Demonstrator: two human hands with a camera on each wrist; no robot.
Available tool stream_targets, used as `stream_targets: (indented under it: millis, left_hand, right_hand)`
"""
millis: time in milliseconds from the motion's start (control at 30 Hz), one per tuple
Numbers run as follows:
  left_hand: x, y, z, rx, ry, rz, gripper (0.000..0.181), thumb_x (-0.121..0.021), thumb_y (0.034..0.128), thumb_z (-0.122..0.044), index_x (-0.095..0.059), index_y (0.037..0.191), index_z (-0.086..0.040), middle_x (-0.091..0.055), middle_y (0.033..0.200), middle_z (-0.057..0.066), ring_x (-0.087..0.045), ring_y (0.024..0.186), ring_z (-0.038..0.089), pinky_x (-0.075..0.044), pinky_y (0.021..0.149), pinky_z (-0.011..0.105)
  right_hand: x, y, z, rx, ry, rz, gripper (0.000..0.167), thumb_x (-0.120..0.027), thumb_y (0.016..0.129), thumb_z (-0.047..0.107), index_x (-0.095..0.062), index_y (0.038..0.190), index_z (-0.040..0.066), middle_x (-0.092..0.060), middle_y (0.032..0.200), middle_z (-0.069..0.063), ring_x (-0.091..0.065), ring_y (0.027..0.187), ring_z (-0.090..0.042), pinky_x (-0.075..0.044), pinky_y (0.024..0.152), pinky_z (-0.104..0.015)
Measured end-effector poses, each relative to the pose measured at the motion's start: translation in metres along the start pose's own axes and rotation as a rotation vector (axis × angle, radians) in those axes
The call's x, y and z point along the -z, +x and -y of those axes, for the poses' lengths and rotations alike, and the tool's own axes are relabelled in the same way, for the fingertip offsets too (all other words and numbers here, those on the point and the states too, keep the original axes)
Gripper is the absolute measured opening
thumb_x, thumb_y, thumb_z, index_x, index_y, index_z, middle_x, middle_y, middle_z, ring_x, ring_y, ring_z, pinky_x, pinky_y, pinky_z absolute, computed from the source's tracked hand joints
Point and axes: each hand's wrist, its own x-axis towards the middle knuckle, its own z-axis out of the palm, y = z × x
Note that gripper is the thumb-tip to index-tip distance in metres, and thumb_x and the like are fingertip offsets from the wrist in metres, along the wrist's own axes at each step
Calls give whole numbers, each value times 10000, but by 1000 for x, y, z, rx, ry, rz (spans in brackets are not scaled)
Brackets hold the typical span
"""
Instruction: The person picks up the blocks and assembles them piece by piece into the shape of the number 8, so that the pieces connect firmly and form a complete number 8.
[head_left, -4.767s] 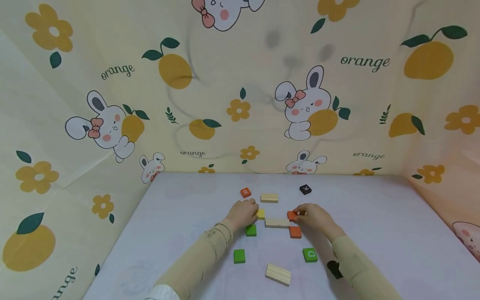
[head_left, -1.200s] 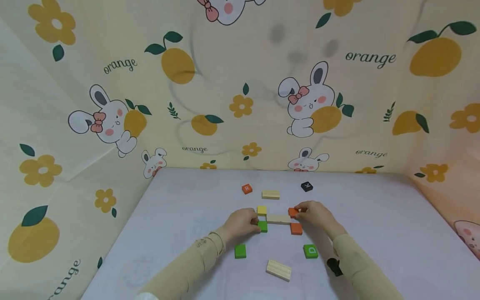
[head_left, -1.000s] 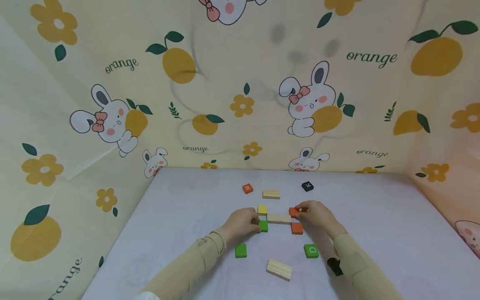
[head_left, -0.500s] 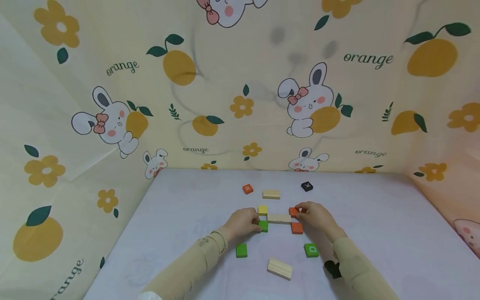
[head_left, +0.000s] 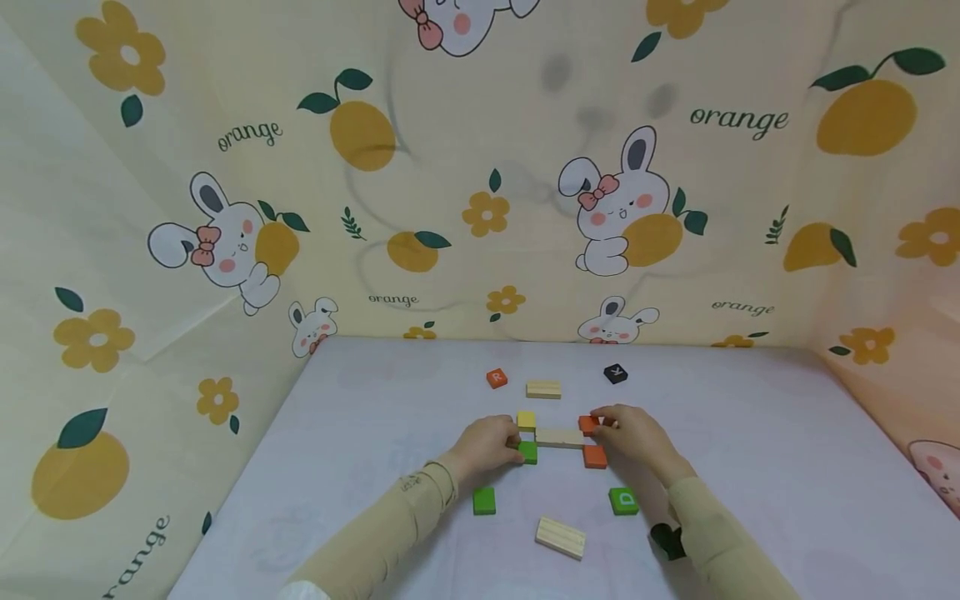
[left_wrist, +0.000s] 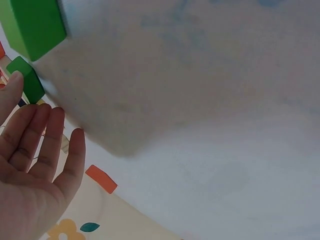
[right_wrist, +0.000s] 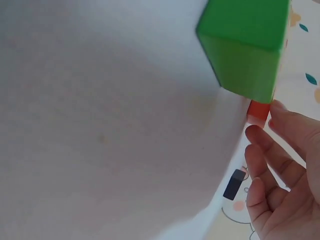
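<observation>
In the head view, my left hand (head_left: 487, 443) pinches a green block (head_left: 528, 452) by the near left end of a wooden plank (head_left: 559, 438). Its thumb and forefinger also show at the green block (left_wrist: 29, 82) in the left wrist view. A yellow block (head_left: 527, 420) sits just behind it. My right hand (head_left: 636, 435) pinches an orange block (head_left: 588, 425) at the plank's far right end, between thumb and forefinger. Nearer me, a second orange block (head_left: 595, 457) lies by the same end.
Behind lie an orange R block (head_left: 497, 378), a short wooden plank (head_left: 543, 390) and a black K block (head_left: 616, 373). Nearer me are a green block (head_left: 484, 501), a green D block (head_left: 623, 501) and a tilted wooden plank (head_left: 560, 537). A patterned cloth (head_left: 420, 192) rises behind.
Since the oldest frame, my left hand has gone from the yellow block to the green one, which now sits further right, close to the plank. My right hand stays at its orange block.
</observation>
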Motion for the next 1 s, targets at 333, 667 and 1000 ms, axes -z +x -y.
stream_targets:
  millis: [333,667,1000]
  left_hand:
    - [0,2,-1,6,17,10,172,-753,767,-269,-686,825,-122,-558,744,-84,-456,642,24,-393,603,165]
    - [2,2,2,15,19,16,181,-758,761,-280,-685,819,-125,-546,728,-87,-447,634,28,-383,589,167]
    - [2,2,1,2,9,12,174,-760,760,-268,-667,779,-123,-528,706,-87,-434,628,34,-371,582,169]
  right_hand:
    - [8,-12,3,6,7,-19,317,-637,869,261,-650,1136,90,-646,954,-38,-522,821,-178,-466,711,-349]
    - [17,-40,-5,98,-32,16,109,-657,851,221,-704,900,135,-641,824,33,-522,746,-124,-464,680,-317]
    - [21,-66,-16,178,-19,81,97,-676,828,288,-694,847,195,-620,797,105,-473,694,-36,-409,613,-223]
